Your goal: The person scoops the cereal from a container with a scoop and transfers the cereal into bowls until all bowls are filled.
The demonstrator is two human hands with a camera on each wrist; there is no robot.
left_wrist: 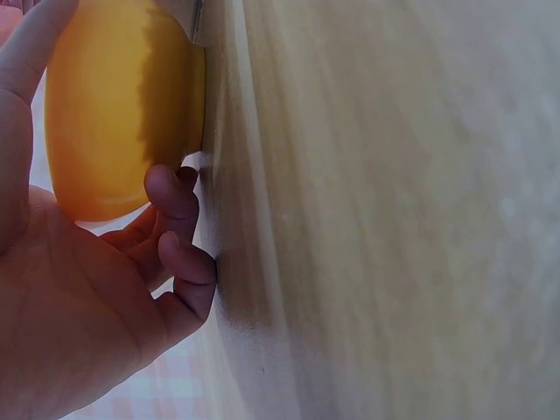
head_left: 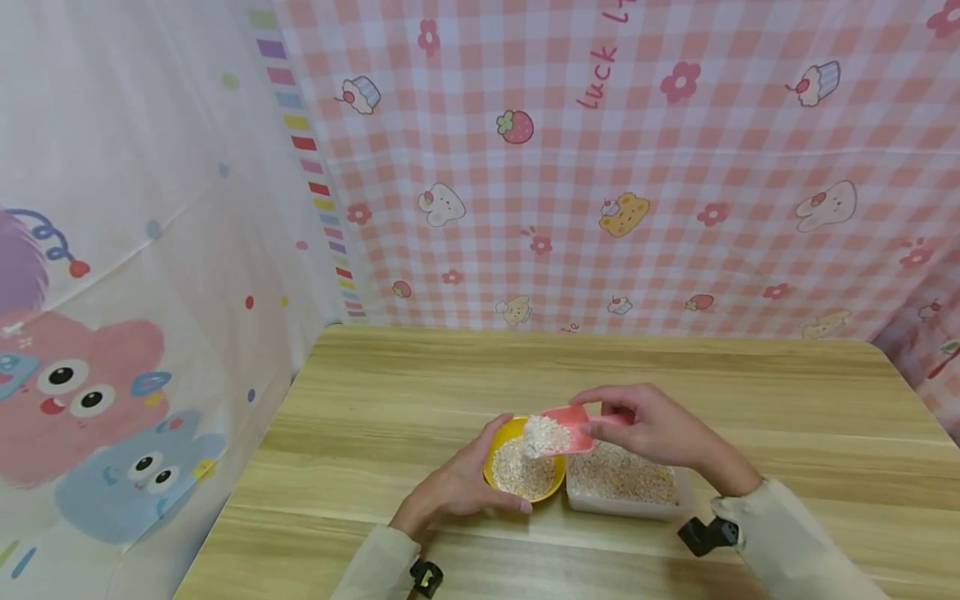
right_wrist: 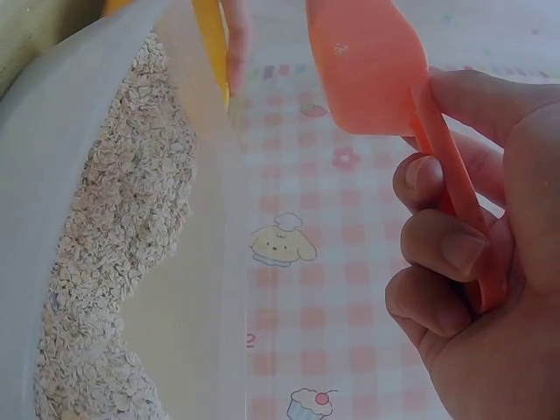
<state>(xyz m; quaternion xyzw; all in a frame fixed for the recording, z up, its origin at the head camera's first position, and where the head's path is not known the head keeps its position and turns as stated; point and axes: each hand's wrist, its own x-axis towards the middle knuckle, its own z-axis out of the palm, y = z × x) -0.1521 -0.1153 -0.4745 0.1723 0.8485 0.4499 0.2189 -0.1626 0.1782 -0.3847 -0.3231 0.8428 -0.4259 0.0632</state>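
My left hand (head_left: 467,479) holds a yellow bowl (left_wrist: 105,105) from its left side, thumb near the front and fingers round the back. Rolled oats (head_left: 517,473) lie inside it. My right hand (head_left: 651,427) grips the handle of a pink scoop (right_wrist: 372,70), with its fingers curled round it in the right wrist view. Heaped with oats, the scoop is held over the bowl's right part, its lip above the oats there. Just right of the bowl stands a translucent white container (head_left: 622,505) of oats, partly beneath my right hand.
The wooden table (head_left: 390,383) extends round the bowl and container. Behind it hangs a pink checked cloth (head_left: 600,167), and a white cartoon-printed cloth (head_left: 150,275) hangs at the left.
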